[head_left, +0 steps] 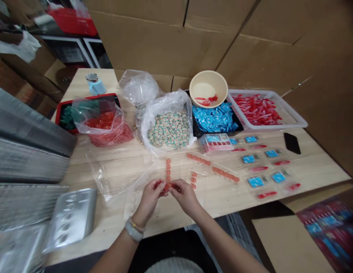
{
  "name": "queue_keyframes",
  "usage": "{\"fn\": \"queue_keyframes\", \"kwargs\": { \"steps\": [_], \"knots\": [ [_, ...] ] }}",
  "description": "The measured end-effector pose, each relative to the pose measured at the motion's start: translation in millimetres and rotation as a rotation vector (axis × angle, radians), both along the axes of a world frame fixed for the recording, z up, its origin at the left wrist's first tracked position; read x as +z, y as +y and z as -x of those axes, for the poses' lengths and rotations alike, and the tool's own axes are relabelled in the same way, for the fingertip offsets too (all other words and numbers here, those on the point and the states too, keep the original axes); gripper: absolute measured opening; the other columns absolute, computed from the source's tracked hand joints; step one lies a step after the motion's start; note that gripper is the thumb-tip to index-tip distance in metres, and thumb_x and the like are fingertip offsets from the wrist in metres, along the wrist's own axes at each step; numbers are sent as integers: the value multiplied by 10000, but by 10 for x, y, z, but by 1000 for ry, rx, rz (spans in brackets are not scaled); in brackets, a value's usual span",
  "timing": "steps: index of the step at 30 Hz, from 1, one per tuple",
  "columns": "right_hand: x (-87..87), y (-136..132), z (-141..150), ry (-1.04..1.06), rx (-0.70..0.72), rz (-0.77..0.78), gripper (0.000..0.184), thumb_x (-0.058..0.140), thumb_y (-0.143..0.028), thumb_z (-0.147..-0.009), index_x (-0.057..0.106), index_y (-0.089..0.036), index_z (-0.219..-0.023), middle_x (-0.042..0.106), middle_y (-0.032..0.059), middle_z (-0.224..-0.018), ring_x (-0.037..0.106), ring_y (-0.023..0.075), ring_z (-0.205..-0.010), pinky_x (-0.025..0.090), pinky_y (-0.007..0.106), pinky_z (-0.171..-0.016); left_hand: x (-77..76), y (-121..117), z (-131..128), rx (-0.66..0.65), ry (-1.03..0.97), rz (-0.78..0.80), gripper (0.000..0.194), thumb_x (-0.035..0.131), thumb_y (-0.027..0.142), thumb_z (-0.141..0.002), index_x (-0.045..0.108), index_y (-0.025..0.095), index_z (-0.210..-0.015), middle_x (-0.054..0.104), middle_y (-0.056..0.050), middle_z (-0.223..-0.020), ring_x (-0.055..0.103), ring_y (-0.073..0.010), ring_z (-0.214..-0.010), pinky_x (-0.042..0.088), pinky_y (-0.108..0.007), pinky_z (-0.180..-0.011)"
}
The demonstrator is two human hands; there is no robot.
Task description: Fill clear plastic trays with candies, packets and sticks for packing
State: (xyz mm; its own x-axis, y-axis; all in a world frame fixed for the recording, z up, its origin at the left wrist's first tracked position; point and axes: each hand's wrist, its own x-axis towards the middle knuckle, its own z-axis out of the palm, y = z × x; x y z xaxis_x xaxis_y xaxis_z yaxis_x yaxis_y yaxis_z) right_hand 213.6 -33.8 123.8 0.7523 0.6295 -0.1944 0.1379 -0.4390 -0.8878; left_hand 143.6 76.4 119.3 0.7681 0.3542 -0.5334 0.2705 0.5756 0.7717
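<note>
We face tall cardboard sheets (165, 38) rising behind the far edge of the pale wood table (312, 167); past its left corner, a white-framed shelf (69, 49) holds what looks like a red crate (72, 22), beside stacked brown boxes (25, 79).

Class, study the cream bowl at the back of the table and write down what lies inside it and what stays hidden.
Red pieces lie in the bowl. What lies beneath them and under the bowl is covered.

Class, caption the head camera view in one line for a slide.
Left hand and right hand pinch small orange pieces over a wooden table, beside a row of matching pieces.
</note>
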Motion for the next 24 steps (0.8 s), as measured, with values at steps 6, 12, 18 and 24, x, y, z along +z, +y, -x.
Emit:
{"fn": "queue_keyframes", "kwargs": {
  "steps": [6, 12, 18, 24],
  "knots": [
    [122, 22, 66, -341, 122, 18, 252, 423, -114, -779, 548, -190, -984, 557, 62, -873, 542, 154, -781, 448, 277, -703, 74, -10, 28, 134, 14, 205, 218, 640, 278, -657, 542, 126, -780, 598, -22, -740, 563, -94, -661, 461, -213, -619],
    [121, 187, 117, -590, 232, 156, 229, 377, -104, -783, 555, -172, -910, 523, 91, -896, 519, 186, -800, 446, 299, -680, 81, 140, 17, 150, 117, -21, 239, 645, 173, -589, 532, 127, -794, 588, -5, -705, 576, -111, -632, 478, -243, -608],
    [27, 336, 121, -313, 148, 74, 192, 401, -28, -673, 489, -169, -769, 472, 42, -800, 488, 138, -670, 426, 265, -606, 6, 254, 45, 110, 114, -300, 163, 560, 136, -589, 542, 134, -751, 572, -2, -680, 556, -120, -605, 475, -237, -545],
    [-76, 275, 57, 25, -6, -15, 61, 519, -136, -674, 479, -182, -675, 455, -16, -664, 454, 118, -607, 398, 244, -576, -48, 227, 56, 0, 50, -403, 117, 563, 185, -622, 572, 146, -732, 587, -4, -677, 554, -121, -624, 473, -241, -597]
  ]
}}
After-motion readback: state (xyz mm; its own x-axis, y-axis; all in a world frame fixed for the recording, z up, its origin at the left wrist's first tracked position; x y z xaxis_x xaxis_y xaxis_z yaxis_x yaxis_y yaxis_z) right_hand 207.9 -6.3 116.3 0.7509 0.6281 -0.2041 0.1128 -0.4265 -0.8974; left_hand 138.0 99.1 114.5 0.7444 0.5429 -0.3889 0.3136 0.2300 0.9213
